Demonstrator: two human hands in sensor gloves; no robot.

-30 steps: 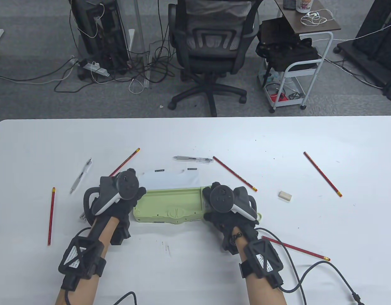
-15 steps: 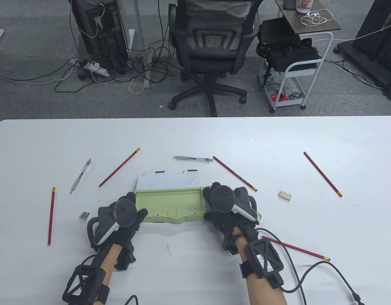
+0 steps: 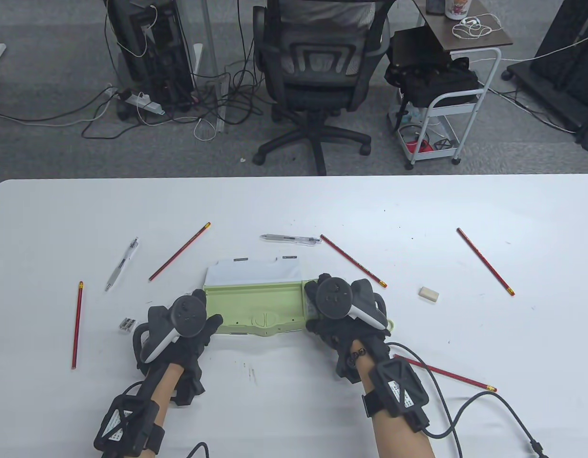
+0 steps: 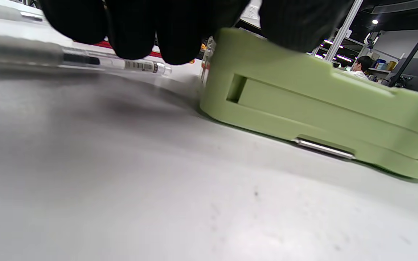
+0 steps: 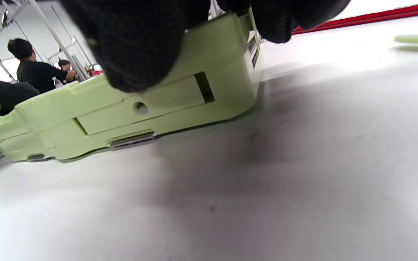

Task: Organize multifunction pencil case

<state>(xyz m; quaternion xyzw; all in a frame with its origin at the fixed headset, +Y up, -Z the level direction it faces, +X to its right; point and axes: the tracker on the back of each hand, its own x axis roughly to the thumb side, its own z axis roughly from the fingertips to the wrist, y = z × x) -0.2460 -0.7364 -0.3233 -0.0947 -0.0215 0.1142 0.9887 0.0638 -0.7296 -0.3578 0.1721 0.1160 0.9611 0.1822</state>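
The green pencil case (image 3: pixel 256 305) lies open at the table's near middle, its white lid (image 3: pixel 253 273) folded back on the far side. My left hand (image 3: pixel 208 306) holds the case's left end, thumb on the near corner, fingers (image 4: pixel 132 29) at the end wall. My right hand (image 3: pixel 309 305) grips the right end, thumb (image 5: pixel 136 43) on the case (image 5: pixel 122 112). Several red pencils lie around, the nearest (image 3: pixel 353 260) past my right hand. A clear pen (image 3: pixel 290 238) lies beyond the lid and a white pen (image 3: pixel 122 264) at the left.
A white eraser (image 3: pixel 428 294) lies right of the case and a small sharpener (image 3: pixel 127 325) left of my left hand. One red pencil (image 3: pixel 444 373) lies beside my right forearm, another (image 3: pixel 77 324) at the far left. An office chair (image 3: pixel 318 71) stands beyond the table.
My left hand has moved from the case's far left corner back to its near left corner, uncovering the white lid's left part and a red pencil. The right hand has stayed.
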